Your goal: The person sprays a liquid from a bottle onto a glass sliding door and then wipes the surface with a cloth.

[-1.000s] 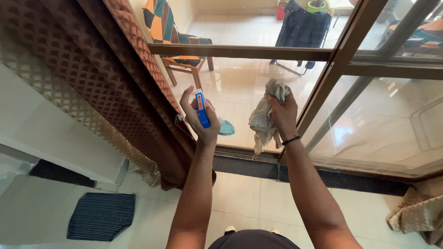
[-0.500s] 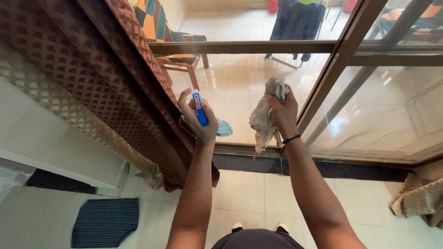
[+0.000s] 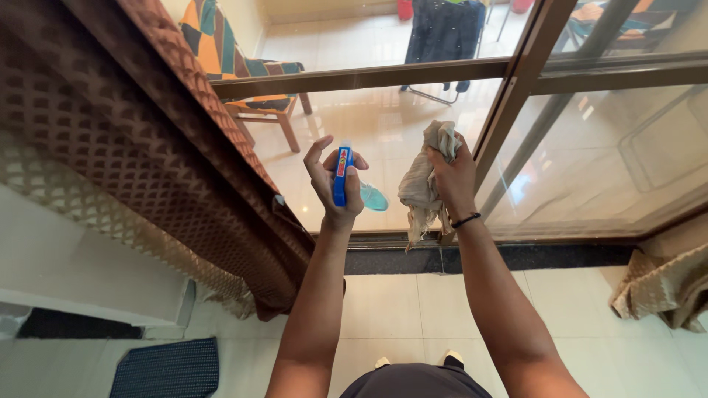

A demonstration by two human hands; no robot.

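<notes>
the left hand (image 3: 335, 188) has its fingers wrapped round a blue spray bottle (image 3: 341, 175) raised before the glass door (image 3: 383, 140), the right hand (image 3: 453, 177) bunching a grey cloth (image 3: 422, 184), so mist could drift onto the brown curtain (image 3: 147, 147) just beside.

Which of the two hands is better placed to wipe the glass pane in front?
Probably the right hand. It grips the crumpled cloth and is raised close to the glass pane, beside the door frame. The left hand holds a blue spray bottle, no cloth.
</notes>
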